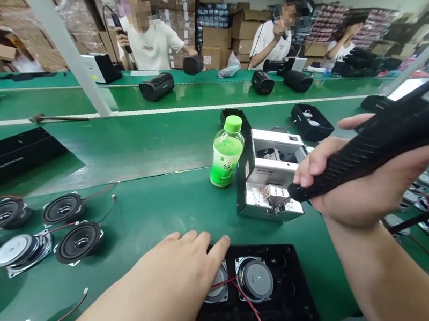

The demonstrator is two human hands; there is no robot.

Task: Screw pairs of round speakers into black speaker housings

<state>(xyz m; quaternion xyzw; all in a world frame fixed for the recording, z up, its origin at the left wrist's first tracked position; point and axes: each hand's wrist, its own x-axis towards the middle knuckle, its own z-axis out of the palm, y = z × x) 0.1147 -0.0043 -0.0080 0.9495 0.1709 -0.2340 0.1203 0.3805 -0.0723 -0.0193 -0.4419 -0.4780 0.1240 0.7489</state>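
Black plastic speaker housing (289,300) lies under the left hand (168,279), fingers spread, fingertips (222,247) at its upper edge.
Right hand (360,194) grips a black electric screwdriver (363,150) above the bench, just off the housing. Two round silver-coned speakers (254,279) sit in the housing; five loose wired speakers (77,242) lie leftward on the green bench (153,262).

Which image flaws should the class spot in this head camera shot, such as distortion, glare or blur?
In the head view, wide-angle distortion bows the white line along the green workbench; glare shines on the silver metal fixture; the right hand and black power screwdriver loom oversized near the lens.
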